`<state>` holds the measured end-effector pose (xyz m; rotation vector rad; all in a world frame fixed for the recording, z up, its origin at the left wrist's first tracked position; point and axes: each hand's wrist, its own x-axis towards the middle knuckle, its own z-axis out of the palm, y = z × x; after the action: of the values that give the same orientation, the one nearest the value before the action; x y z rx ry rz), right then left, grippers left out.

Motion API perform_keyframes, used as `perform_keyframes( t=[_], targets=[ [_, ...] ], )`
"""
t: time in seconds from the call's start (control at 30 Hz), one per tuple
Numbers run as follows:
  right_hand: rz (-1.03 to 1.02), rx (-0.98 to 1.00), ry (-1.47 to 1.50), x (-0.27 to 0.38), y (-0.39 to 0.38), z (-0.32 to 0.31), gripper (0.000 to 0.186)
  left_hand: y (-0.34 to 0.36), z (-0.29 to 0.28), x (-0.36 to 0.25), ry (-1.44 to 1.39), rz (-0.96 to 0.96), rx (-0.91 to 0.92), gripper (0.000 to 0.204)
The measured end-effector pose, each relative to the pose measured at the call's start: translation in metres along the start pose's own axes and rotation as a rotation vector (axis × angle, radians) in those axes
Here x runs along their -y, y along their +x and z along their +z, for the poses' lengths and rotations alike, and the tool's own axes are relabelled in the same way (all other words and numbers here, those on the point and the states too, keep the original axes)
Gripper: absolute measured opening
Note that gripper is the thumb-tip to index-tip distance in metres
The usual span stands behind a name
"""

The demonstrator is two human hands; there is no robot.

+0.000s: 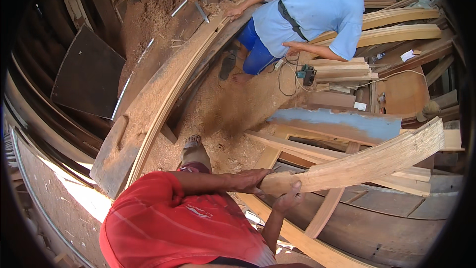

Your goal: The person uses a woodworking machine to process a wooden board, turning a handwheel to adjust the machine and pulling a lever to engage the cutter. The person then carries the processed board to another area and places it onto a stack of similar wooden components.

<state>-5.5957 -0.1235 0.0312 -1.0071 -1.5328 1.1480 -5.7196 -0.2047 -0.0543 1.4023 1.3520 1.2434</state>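
Observation:
I hold a broad, slightly curved pale wooden board point(367, 161) by its near end, and it reaches out to the right above other timber. My left hand point(251, 181) grips the very end of the board, with part of its fingers hidden by the wood. Just to the right, my right hand point(288, 199) is closed on the board's lower edge, its thumb up against the face. The board's far end is held up free of my hands.
A co-worker in a blue shirt point(312, 10) stands across, one hand point(234, 12) on a long curved wooden strip point(173, 94) on a sawdust-covered bench point(144, 104). A corded power tool point(307, 74) rests by stacked boards point(342, 69). A timber frame point(325, 213) lies under my board.

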Motion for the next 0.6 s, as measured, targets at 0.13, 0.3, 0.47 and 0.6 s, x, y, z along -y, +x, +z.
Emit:
perform_keyframes(
  t=[0.13,0.3,0.47,0.6],
  targets=[
    [0.049,0.091,-0.096,0.004,0.016,0.031,0.039,0.010,-0.044,0.005,-0.034,-0.095,0.078,0.085],
    [0.087,0.064,-0.121,0.013,0.024,0.067,0.042,0.018,-0.064,0.033,-0.095,-0.133,0.146,0.087],
    [0.122,0.056,-0.132,0.006,0.033,0.088,0.043,0.024,-0.088,0.049,-0.075,-0.178,0.209,0.088],
    [0.188,0.076,-0.230,0.017,0.041,0.111,0.039,0.025,-0.110,0.051,-0.097,-0.202,0.204,0.089]
  ],
)
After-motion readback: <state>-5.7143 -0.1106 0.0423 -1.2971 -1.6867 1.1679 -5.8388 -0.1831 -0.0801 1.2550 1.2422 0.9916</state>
